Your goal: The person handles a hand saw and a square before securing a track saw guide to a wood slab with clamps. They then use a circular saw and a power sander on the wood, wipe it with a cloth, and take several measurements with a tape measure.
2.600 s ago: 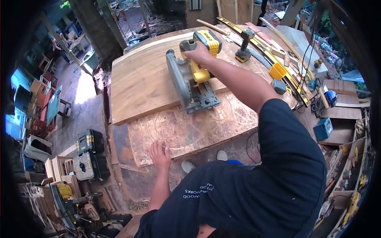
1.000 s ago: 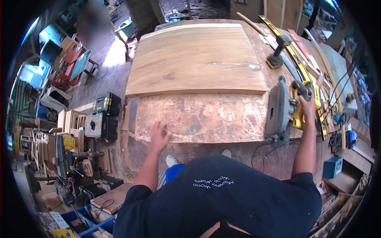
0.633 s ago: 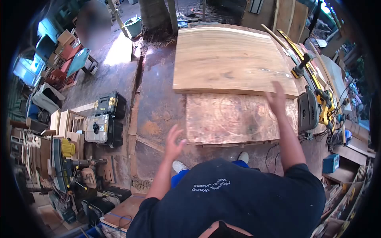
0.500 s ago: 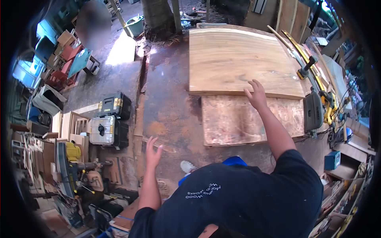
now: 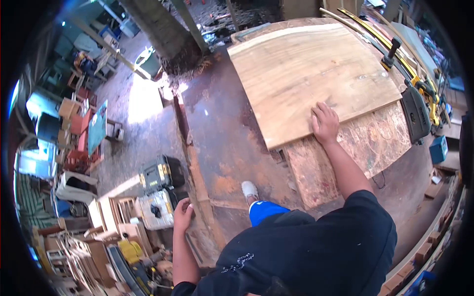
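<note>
A broad, light wooden slab (image 5: pixel 316 74) lies flat on a worn, stained plywood worktop (image 5: pixel 370 140), its near edge overhanging to the left. My right hand (image 5: pixel 325 122) rests palm down on the slab by that near edge, fingers extended and holding nothing. Out to the left, my left hand (image 5: pixel 182 214) hangs in the air near a toolbox with a clear lid (image 5: pixel 157 209). Its fingers are loosely bent, the thumb is apart, and I see nothing in it.
A black case (image 5: pixel 414 116) and a dark upright tool (image 5: pixel 391 53) stand along the slab's right side. Another black toolbox (image 5: pixel 160 175) is on the floor at left, near wood pieces (image 5: pixel 74 251). A tree trunk (image 5: pixel 163 34) rises behind.
My right hand has come down from over the slab's edge onto its top. My left hand's fingers have curled in somewhat. The view has turned, and a foot is stepping forward.
</note>
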Demonstrator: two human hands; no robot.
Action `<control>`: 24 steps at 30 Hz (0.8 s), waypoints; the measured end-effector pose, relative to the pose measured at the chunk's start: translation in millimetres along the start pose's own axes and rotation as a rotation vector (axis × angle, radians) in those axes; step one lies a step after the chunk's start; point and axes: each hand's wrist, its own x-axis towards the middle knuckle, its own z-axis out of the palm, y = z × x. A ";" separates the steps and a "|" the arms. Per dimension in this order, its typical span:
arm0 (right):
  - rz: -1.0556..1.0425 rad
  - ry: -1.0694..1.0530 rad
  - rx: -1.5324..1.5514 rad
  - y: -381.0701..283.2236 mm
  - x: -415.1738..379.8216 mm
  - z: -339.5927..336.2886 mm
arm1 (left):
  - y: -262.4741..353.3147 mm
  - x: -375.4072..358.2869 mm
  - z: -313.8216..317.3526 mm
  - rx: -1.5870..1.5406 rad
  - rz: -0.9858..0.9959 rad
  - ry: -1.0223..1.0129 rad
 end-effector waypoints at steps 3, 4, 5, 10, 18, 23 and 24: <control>0.004 0.014 -0.007 -4.5 -0.5 -3.5 | 26.4 89.8 -11.7 0.031 0.122 -0.081; -0.004 0.008 -0.009 -6.9 4.3 -5.1 | 38.0 118.8 -9.0 0.041 0.129 -0.125; 0.002 0.001 -0.015 -9.6 6.3 -6.9 | 42.5 150.7 -7.1 0.104 0.169 -0.177; 0.072 -0.090 -0.046 -22.1 12.2 -15.7 | 136.6 306.5 39.3 0.387 0.574 -0.262; 0.454 -0.342 -0.262 -51.4 22.8 1.3 | 380.6 527.5 181.6 0.236 1.037 -0.138; 0.943 -0.118 -0.438 -120.0 18.2 61.6 | 445.4 603.5 258.0 0.517 0.781 -0.588; 1.000 -0.041 -0.369 -123.0 24.8 61.5 | 443.7 596.9 261.4 0.573 0.783 -0.525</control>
